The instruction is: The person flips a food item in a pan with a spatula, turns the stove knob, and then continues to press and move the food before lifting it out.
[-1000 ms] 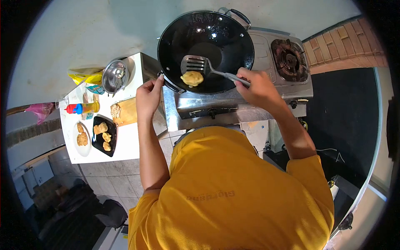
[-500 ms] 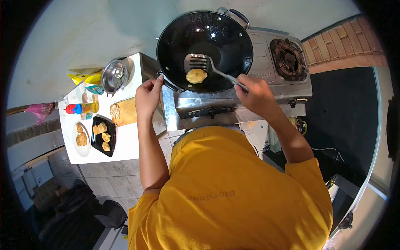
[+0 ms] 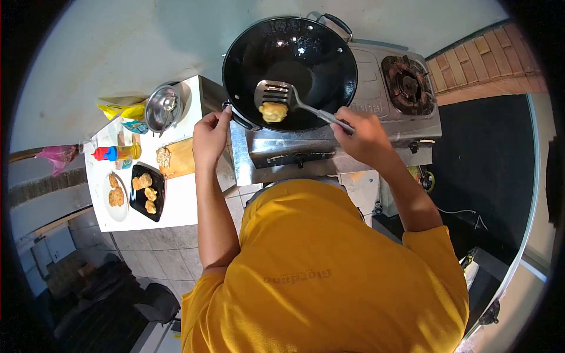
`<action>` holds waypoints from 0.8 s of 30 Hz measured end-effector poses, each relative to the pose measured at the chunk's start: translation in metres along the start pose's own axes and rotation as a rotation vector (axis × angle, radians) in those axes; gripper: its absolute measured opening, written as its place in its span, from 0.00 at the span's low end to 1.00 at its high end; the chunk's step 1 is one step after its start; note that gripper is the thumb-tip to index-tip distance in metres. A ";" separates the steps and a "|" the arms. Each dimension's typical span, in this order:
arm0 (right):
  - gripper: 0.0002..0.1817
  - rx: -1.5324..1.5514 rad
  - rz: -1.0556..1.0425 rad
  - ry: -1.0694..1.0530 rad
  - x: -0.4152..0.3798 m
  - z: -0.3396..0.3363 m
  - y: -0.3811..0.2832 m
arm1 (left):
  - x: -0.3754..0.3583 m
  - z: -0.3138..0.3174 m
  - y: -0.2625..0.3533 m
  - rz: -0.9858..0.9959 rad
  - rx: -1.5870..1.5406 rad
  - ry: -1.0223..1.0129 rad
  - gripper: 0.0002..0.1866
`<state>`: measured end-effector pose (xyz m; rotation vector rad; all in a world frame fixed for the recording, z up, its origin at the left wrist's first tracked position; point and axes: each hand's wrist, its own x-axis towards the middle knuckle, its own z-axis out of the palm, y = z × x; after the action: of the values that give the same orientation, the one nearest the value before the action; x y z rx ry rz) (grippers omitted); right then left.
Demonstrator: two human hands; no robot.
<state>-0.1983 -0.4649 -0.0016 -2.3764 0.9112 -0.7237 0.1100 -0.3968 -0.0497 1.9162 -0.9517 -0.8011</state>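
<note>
A large black wok (image 3: 318, 65) rests on the stove, with an oily shine on its inner wall. My left hand (image 3: 210, 134) is closed at the wok's near-left handle (image 3: 242, 122), thumb on top. In my right hand (image 3: 360, 134) is the handle of a slotted metal spatula (image 3: 306, 106), held from the right. Its slotted blade lies inside the wok, on the left side. A yellow, battered piece of food (image 3: 273, 112) sits at the blade's near edge, low on the wok's near wall.
Left of the stove, a white table (image 3: 176, 203) bears a black plate (image 3: 136, 203) and a white plate (image 3: 122, 213) with fried pieces, a cutting board (image 3: 181, 159), a steel bowl (image 3: 154, 112) and sauce bottles (image 3: 125, 153). A second burner (image 3: 408, 85) is at right.
The spatula blade has shifted slightly left, and the yellow piece has turned, now showing a rougher, lumpier face. My left hand stays at the wok handle.
</note>
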 end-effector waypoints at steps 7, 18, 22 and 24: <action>0.07 0.029 0.062 0.004 0.001 0.005 0.003 | 0.000 0.000 -0.002 0.008 -0.006 0.008 0.20; 0.07 0.005 0.025 0.021 0.001 0.003 0.004 | -0.001 0.000 0.006 -0.009 -0.032 -0.011 0.20; 0.07 0.035 0.104 -0.014 0.003 0.002 -0.002 | -0.003 -0.003 0.008 -0.046 -0.017 -0.010 0.21; 0.08 -0.033 0.029 0.019 0.003 0.002 0.004 | -0.002 -0.002 0.008 -0.023 -0.018 0.000 0.22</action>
<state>-0.1962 -0.4692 -0.0045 -2.3837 0.9705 -0.7272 0.1087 -0.3973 -0.0415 1.9151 -0.9208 -0.8198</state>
